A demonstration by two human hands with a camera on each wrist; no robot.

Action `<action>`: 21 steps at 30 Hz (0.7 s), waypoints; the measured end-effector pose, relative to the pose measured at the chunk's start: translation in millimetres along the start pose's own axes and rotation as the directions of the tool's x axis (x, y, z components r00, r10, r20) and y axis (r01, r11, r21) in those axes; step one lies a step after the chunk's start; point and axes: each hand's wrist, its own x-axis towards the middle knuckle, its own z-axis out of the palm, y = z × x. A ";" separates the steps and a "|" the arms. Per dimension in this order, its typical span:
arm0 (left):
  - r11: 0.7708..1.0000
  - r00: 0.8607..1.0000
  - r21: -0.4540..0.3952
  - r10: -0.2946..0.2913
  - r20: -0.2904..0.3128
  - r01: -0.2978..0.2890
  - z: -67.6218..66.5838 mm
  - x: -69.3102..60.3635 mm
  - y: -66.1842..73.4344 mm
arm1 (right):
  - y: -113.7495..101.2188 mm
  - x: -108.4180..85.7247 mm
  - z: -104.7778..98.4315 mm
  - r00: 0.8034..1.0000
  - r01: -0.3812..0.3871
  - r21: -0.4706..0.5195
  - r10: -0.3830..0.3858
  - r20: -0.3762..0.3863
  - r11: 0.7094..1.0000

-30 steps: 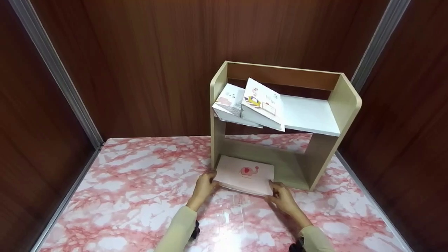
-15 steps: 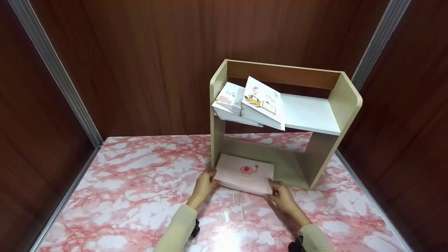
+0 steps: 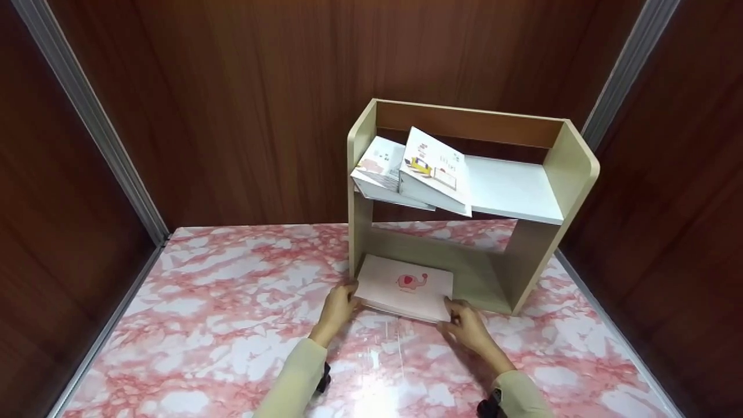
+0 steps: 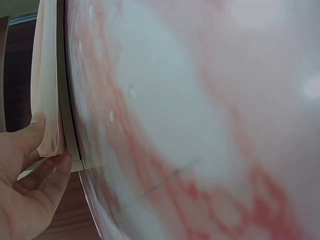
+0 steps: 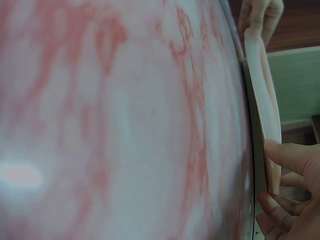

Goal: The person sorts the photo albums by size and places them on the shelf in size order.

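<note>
A pink book [image 3: 400,287] with a red elephant on its cover lies flat on the lower shelf [image 3: 476,278], its long edge toward me. My left hand [image 3: 338,307] holds its near left corner; the left wrist view shows the thumb on the book's face and fingers at the corner. At the near right corner, my right hand [image 3: 469,330] grips the book between thumb and fingers. In the right wrist view, the page edges of the book [image 5: 264,95] run between both hands.
A two-tier wooden bookshelf [image 3: 572,168] stands on a pink-and-white marbled tabletop [image 3: 232,325]. On its white upper shelf [image 3: 516,186], two white books lean left: one [image 3: 438,168] overlaps the other [image 3: 380,168]. Brown panels [image 3: 261,116] enclose the table.
Both hands keep their places at the book's near corners. The book looks unmoved; only a slight shift of the whole head view shows.
</note>
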 end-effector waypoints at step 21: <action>0.999 0.999 0.033 0.040 -0.031 -0.039 1.4 1.0 2.9 | -0.9 1.8 2.3 1.000 -0.001 -0.048 0.002 0.012 0.999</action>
